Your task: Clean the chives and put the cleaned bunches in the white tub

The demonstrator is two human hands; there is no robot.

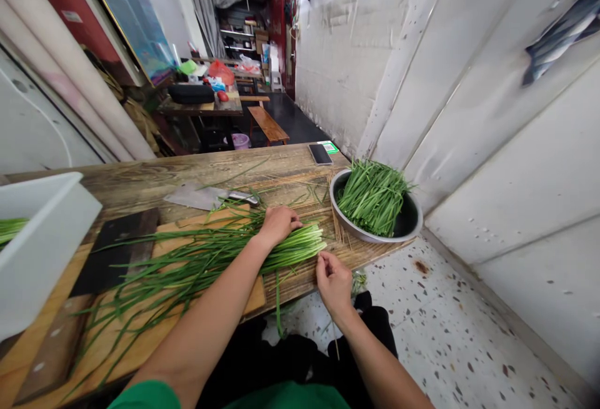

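A loose bundle of garlic chives [187, 265] lies across a wooden cutting board [255, 296], pale stem ends to the right. My left hand [277, 224] is closed over the stems close to those ends, pressing on the bundle. Just beyond the cut ends, my right hand [334, 279] pinches with thumb and fingertips. A thin bamboo skewer [336, 341] runs down out of that hand; its upper tip is hidden by the fingers. More skewers [340, 224] lie on the table between the bundle and a metal bowl [375, 236] heaped with chives [375, 199].
A cleaver [194, 196] lies behind the board. Another, dark-bladed cleaver [112, 249] rests on the left, its wooden handle towards me. A white plastic bin [42, 240] stands at far left. A phone [320, 154] sits at the table's back edge. A bench [268, 123] stands beyond.
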